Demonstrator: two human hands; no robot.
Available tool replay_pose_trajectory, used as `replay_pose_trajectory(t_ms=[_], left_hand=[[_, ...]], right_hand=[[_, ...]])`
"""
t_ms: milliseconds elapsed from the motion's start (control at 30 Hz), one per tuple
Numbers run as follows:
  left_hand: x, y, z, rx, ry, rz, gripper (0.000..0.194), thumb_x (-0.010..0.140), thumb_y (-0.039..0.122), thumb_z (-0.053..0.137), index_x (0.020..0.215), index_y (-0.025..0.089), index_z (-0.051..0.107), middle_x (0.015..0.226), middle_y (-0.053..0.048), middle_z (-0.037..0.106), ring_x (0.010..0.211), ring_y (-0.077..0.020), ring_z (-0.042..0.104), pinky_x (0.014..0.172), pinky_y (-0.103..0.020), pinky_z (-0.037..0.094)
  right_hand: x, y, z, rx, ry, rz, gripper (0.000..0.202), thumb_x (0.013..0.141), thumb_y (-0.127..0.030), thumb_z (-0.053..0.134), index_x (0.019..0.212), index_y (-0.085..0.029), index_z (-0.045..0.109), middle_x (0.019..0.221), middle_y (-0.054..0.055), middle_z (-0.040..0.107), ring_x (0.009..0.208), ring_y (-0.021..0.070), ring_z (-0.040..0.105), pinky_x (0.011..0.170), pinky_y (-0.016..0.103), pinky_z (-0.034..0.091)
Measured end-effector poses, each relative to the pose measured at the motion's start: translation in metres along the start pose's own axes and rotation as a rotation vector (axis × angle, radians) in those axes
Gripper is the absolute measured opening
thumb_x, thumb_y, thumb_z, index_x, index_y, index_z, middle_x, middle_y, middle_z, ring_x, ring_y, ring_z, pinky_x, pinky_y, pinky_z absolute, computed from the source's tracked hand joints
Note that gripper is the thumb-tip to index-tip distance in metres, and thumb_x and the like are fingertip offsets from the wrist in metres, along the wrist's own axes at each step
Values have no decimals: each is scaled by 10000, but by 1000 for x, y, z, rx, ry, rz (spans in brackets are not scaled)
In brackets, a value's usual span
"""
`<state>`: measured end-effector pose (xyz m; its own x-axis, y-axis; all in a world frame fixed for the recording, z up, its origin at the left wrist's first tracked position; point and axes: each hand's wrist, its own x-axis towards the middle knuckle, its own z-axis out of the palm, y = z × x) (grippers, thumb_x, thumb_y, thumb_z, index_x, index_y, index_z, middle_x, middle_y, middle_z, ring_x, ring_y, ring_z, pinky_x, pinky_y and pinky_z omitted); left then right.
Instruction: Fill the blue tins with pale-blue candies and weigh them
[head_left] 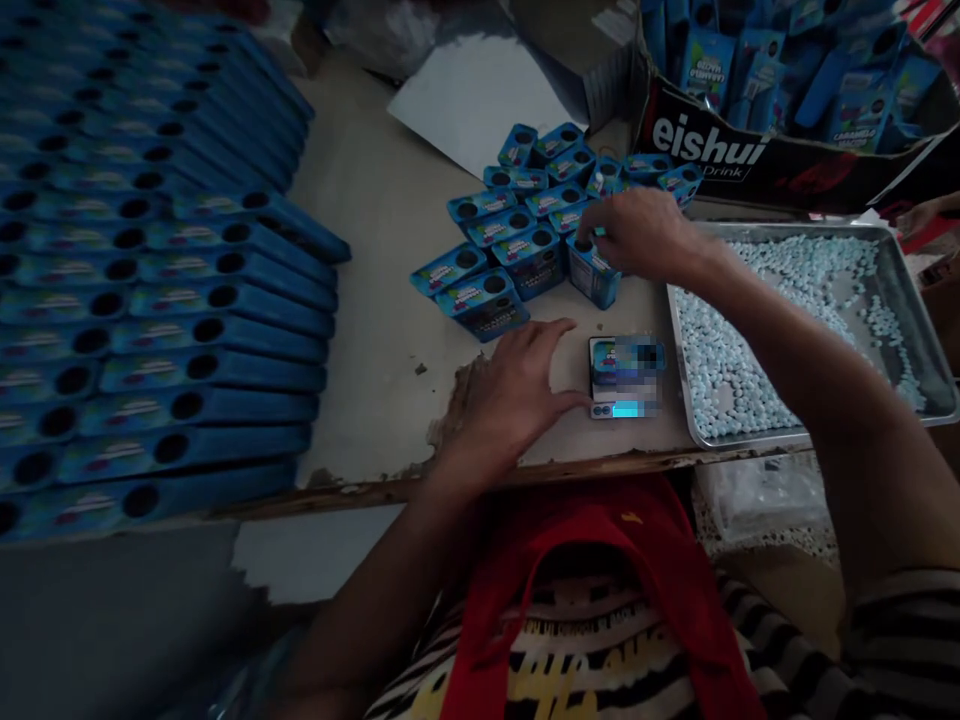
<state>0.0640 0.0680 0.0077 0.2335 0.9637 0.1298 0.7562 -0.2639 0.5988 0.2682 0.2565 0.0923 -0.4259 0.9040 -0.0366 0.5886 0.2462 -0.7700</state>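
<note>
My right hand (641, 235) has its fingers pinched together over the top of a small blue candy box (594, 280), close to its round dark opening. What the fingertips hold, if anything, is hidden. My left hand (517, 380) rests palm-down at the table's front edge, thumb and fingers spread, with nothing between them. Just right of its thumb lies a flat, phone-like thing (604, 385), partly blurred out. More blue candy boxes (484, 305) stand upright in a cluster beyond my left hand. Under my right forearm is a metal tray (686, 400) of small pale blue candies (727, 375).
Rows of stacked blue boxes (217, 330) fill the left side. A black carton (810, 175) full of blue packs stands at the back right. White card (480, 100) lies at the back. Another person's hand (922, 215) shows at the right edge.
</note>
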Motion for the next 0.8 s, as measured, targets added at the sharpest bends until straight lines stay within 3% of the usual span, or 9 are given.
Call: replay_pose_trajectory(t_ms=[100, 200, 300, 367, 400, 467, 567, 667, 800], left_hand=[[-6, -9, 0, 12, 39, -55, 909, 724, 292, 1092, 1531, 293, 674, 1462, -122, 745, 1352, -418, 707, 1166, -532, 589], [-6, -8, -1, -11, 53, -64, 878, 757, 276, 1074, 1536, 303, 670, 1491, -115, 736, 1376, -413, 697, 1198, -532, 568], [0, 2, -6, -48, 50, 14, 828, 808, 363, 1059, 1532, 297, 664, 1492, -106, 733, 1383, -399, 690, 1196, -511, 572], [5, 11, -9, -56, 41, 93, 803, 826, 381, 1051, 1523, 285, 664, 1479, -102, 737, 1384, -394, 689, 1191, -499, 576], [8, 17, -10, -51, 29, 132, 792, 833, 355, 1046, 1522, 275, 662, 1478, -104, 737, 1390, -393, 688, 1194, -495, 574], [13, 27, -7, -27, -3, 191, 768, 847, 267, 1026, 1521, 247, 659, 1483, -118, 733, 1399, -389, 685, 1208, -491, 564], [18, 42, 4, -1, -58, 221, 722, 862, 188, 997, 1505, 211, 669, 1465, -136, 741, 1375, -369, 697, 1203, -468, 566], [21, 50, 19, -10, -69, 242, 707, 866, 173, 995, 1497, 208, 678, 1444, -135, 757, 1354, -356, 707, 1190, -459, 571], [22, 51, 33, -33, 6, 222, 723, 859, 134, 984, 1509, 220, 679, 1437, -134, 758, 1331, -357, 718, 1171, -473, 579]], right_hand=[[27, 0, -15, 92, -59, 132, 300, 971, 68, 735, 736, -116, 759, 705, -32, 712, 1234, 217, 773, 764, 132, 500], [36, 1, -21, 193, -112, 263, 460, 1052, 73, 467, 724, -54, 763, 641, -68, 685, 1073, 106, 828, 679, 33, 356], [30, -7, -14, 71, -261, 206, 451, 904, 256, 379, 646, 15, 659, 399, -120, 388, 711, -69, 698, 604, 17, 30], [23, -15, -7, -113, -329, 47, 359, 842, 272, 482, 610, 28, 606, 349, -115, 210, 644, -99, 611, 591, 73, -57], [20, -20, -4, -208, -333, -46, 318, 853, 226, 568, 619, 19, 625, 352, -111, 256, 712, -76, 657, 591, 64, -6], [12, -27, -2, -424, -314, -159, 283, 886, 65, 785, 650, -79, 721, 462, -93, 574, 1037, 60, 793, 641, 27, 253], [-5, -35, -5, -701, -260, -181, 192, 934, -240, 936, 771, -244, 835, 922, -6, 895, 1434, 254, 732, 956, 229, 611], [-31, -44, -11, -854, -195, -159, 228, 1053, -408, 828, 922, -226, 872, 1068, 53, 898, 1395, 295, 736, 1059, 380, 593], [-74, -48, -19, -958, -88, -73, 237, 1067, -408, 790, 1064, -193, 892, 1067, 125, 872, 1193, 335, 767, 921, 406, 533]])
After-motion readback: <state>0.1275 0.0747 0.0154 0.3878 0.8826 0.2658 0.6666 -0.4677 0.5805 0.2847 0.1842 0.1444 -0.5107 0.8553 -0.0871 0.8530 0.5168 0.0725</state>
